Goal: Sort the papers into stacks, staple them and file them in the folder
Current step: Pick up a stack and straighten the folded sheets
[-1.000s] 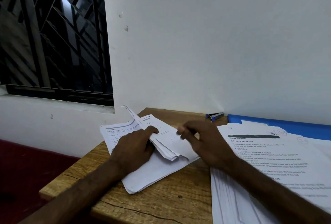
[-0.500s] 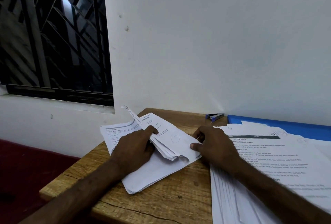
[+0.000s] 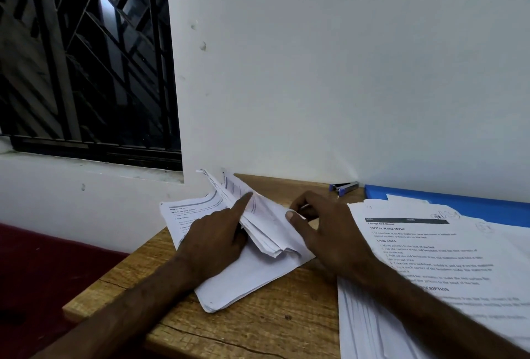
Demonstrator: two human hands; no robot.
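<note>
Light wooden table (image 3: 258, 327) against a white wall. At right, a tall stack of white printed papers (image 3: 430, 258) overlaps a flat blue plastic folder (image 3: 459, 201). At left lies a smaller pile of white printed sheets (image 3: 243, 281), its upper leaves raised. The left hand (image 3: 218, 241) rests on it, forefinger straight against those leaves, while the right hand (image 3: 329, 238) pinches their free edge. A blue-and-black stapler (image 3: 344, 187) lies untouched by the wall. Step in hand: sorting. The next move probably calls for parting one leaf cleanly.

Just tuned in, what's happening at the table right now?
A person is leafing through the smaller paper stack on the wooden table. The left hand rests on it, index finger propping up the lifted sheets, while the right hand pinches their edge. A larger stack lies to the right over a blue folder; the stapler sits untouched by the wall.
</note>
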